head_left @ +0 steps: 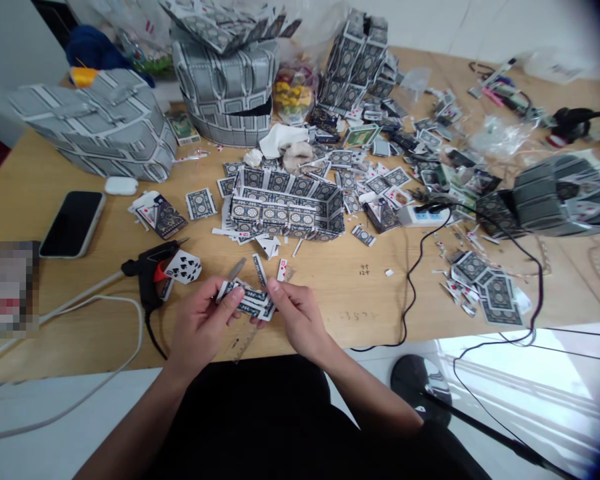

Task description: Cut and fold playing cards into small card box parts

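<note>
My left hand (pixel 207 320) and my right hand (pixel 297 319) both grip a folded piece of playing cards (pixel 250 301) with dark patterned backs, one at each end. Its folds run lengthwise, and my thumbs press on top. Just beyond my fingers lie a card strip (pixel 259 269), a red-pipped card piece (pixel 282 269) and a thin pointed blade-like piece (pixel 237 268). Left of my left hand rest a black glue gun (pixel 153 270) and a ten of spades (pixel 184 267). Behind my hands stands an open rectangular box made of cards (pixel 287 213).
A phone (pixel 73 225), an earbud case (pixel 121 186) and a card packet (pixel 161 215) lie left. Card-woven baskets (pixel 225 87) stand at the back. Loose cards (pixel 380 180) heap behind right. A black cable (pixel 420 267) crosses the table to a power strip (pixel 425 214).
</note>
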Action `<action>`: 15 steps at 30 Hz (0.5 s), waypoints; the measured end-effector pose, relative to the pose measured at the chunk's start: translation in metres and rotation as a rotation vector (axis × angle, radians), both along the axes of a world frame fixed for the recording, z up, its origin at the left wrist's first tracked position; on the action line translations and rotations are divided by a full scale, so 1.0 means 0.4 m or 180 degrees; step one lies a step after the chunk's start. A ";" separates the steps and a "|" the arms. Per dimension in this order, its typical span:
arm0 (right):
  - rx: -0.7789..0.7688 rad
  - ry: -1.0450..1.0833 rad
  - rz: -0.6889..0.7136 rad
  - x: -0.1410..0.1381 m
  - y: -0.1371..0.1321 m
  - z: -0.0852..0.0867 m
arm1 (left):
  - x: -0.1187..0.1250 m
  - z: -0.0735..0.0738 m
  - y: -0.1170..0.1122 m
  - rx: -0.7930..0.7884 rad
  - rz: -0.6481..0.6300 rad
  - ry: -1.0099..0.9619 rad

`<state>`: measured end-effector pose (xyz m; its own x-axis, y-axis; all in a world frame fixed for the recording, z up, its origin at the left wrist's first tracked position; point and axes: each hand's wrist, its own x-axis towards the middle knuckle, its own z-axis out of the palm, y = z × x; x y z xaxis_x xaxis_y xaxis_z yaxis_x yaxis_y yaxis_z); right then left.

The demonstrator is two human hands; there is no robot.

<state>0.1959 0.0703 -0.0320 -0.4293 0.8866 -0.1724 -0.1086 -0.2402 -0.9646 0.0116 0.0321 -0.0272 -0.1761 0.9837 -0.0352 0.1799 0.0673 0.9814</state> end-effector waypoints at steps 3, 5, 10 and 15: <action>-0.0119 0.0187 0.0137 0.004 0.005 0.003 | 0.001 -0.001 0.002 -0.0003 0.0021 -0.0101; -0.0108 0.0190 0.0196 0.005 0.005 0.007 | 0.004 0.000 0.003 0.0011 0.0026 -0.0172; 0.0099 -0.0025 0.0127 0.003 0.001 0.011 | 0.014 0.006 0.003 0.0045 0.0023 -0.0270; 0.0080 -0.0054 0.0096 -0.004 0.001 0.011 | 0.012 0.005 0.001 0.0176 0.0072 -0.0322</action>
